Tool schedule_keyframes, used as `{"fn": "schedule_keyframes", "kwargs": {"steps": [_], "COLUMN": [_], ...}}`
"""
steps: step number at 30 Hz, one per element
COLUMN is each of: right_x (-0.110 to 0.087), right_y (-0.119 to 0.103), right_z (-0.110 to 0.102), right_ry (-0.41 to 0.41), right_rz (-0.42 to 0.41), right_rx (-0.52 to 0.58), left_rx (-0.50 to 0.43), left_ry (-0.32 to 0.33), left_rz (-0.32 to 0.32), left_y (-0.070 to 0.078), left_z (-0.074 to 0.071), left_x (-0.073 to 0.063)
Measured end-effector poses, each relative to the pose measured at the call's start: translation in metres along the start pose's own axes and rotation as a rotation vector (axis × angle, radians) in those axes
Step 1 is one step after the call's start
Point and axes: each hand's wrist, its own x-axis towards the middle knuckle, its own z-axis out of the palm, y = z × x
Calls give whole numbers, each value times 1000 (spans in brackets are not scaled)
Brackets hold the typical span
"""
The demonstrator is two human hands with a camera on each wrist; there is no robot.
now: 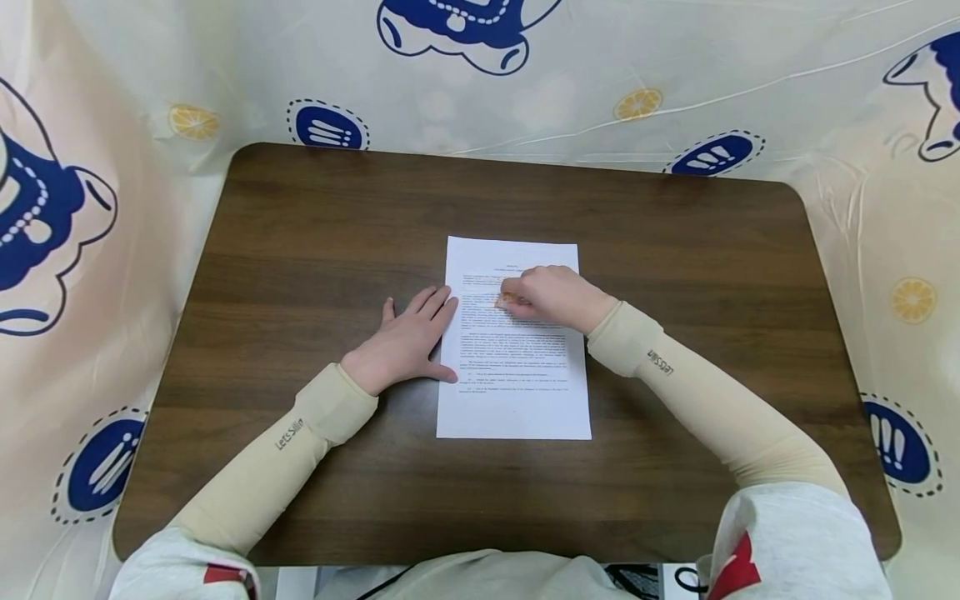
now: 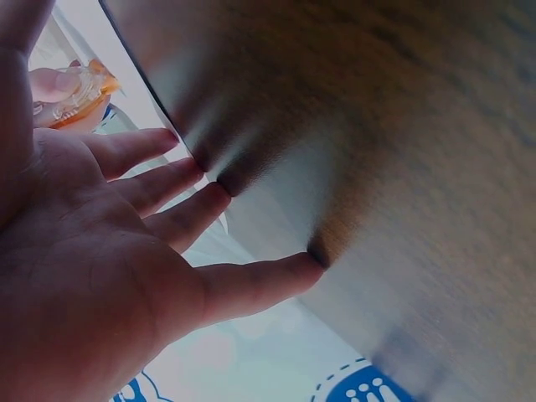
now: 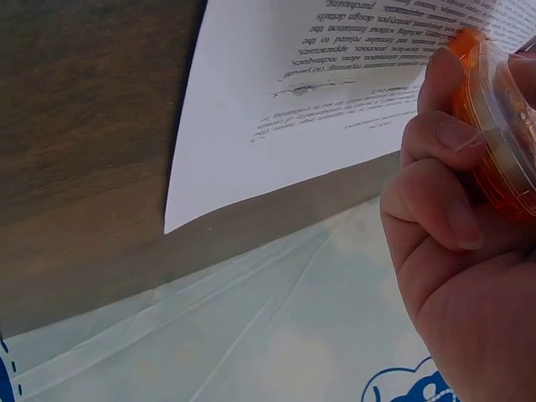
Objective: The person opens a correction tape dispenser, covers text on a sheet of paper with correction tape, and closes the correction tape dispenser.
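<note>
A printed sheet of paper (image 1: 513, 417) lies on the brown table. My right hand (image 1: 558, 296) is over the upper part of its text, gripping an orange-and-clear correction tape dispenser (image 3: 496, 126) with curled fingers. In the head view the fingers hide most of the dispenser (image 1: 506, 299). A greyish smudged line crosses the print near the top of the sheet in the right wrist view. My left hand (image 1: 405, 346) lies spread at the sheet's left edge, its fingertips and thumb touching the paper or the table beside it.
The dark wood-grain table (image 1: 315, 233) extends on all sides of the sheet. A pale curtain (image 1: 525, 108) with blue figures and orange slices hangs around the back and sides. The person's torso is at the front edge.
</note>
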Motion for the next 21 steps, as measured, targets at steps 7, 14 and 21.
{"fn": "schedule_keyframes", "kwargs": {"steps": [7,14,21], "right_x": [-3,-6,-11], "right_y": [4,9,10], "right_z": [2,4,1], "right_ry": [0,9,10], "right_rz": [7,-1,7], "right_rx": [-17,-24,-18], "left_rx": [-4,-4,-4], "left_ry": [19,27,24], "left_rz": [10,16,15], "left_y": [0,1,1], "left_z": [0,0,-1], "left_x": [-1,-3,-2]}}
